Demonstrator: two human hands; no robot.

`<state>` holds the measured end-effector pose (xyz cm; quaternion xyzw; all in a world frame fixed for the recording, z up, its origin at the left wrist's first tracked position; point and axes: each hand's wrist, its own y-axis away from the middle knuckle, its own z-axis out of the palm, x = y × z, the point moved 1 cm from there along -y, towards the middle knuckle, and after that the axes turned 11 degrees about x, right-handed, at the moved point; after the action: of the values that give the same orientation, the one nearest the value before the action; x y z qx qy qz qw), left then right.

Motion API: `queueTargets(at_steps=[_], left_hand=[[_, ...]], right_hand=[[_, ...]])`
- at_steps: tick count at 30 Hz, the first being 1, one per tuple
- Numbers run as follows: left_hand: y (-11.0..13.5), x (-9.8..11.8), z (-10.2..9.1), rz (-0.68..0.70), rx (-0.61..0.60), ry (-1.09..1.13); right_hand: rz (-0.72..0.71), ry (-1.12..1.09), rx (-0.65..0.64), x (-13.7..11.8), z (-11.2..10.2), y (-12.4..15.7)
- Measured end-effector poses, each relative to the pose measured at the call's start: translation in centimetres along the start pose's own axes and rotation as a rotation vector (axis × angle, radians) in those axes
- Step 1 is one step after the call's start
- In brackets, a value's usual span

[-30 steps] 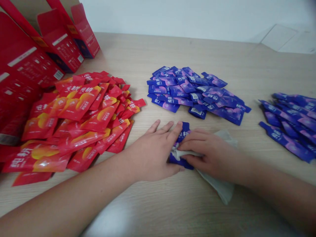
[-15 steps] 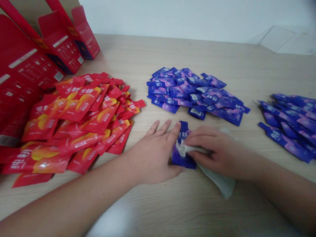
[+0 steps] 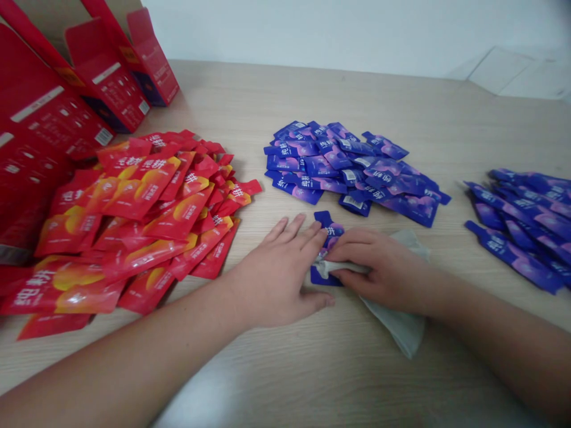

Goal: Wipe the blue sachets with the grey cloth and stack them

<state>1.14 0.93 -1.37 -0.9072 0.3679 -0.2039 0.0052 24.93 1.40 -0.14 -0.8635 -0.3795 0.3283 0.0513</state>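
Observation:
A single blue packet (image 3: 325, 223) lies on the wooden table (image 3: 312, 368) in front of me. My left hand (image 3: 279, 273) lies flat beside it, fingers stretched out and fingertips resting on the packet's left edge. My right hand (image 3: 379, 267) is closed on a pale grey cloth (image 3: 404, 330) and presses it onto the packet's lower half. Most of the packet is hidden under the cloth and fingers.
A heap of red packets (image 3: 143, 208) spreads at the left, with red cartons (image 3: 111, 83) standing behind it. A pile of blue packets (image 3: 348, 169) lies at centre back and another row of blue packets (image 3: 521, 226) at the right.
My right hand has rubbed the cloth back and forth over the blue packet, which has slid a little away from me. The left hand has stayed in place.

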Motion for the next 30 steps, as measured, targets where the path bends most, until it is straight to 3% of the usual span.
queueTargets(at_steps=[7, 19, 24, 28, 30], left_hand=[[0.1, 0.0, -0.6, 0.119, -0.039, 0.096], [-0.2, 2.1, 0.2, -0.052, 0.068, 0.064], [-0.4, 1.8, 0.0, 0.082, 0.092, 0.044], [-0.5, 2.2, 0.0, 0.251, 0.056, 0.04], [-0.4, 2.7, 0.0, 0.274, 0.037, 0.031]], right_hand=[[0.145, -0.279, 0.017, 0.5, -1.1, 0.3], [0.426, -0.368, 0.253, 0.6, -1.3, 0.4], [0.469, -0.384, 0.285, 0.8, -1.2, 0.5], [0.494, -0.366, 0.297, 0.9, -1.3, 0.6], [0.502, -0.371, 0.294, 1.0, -1.4, 0.6]])
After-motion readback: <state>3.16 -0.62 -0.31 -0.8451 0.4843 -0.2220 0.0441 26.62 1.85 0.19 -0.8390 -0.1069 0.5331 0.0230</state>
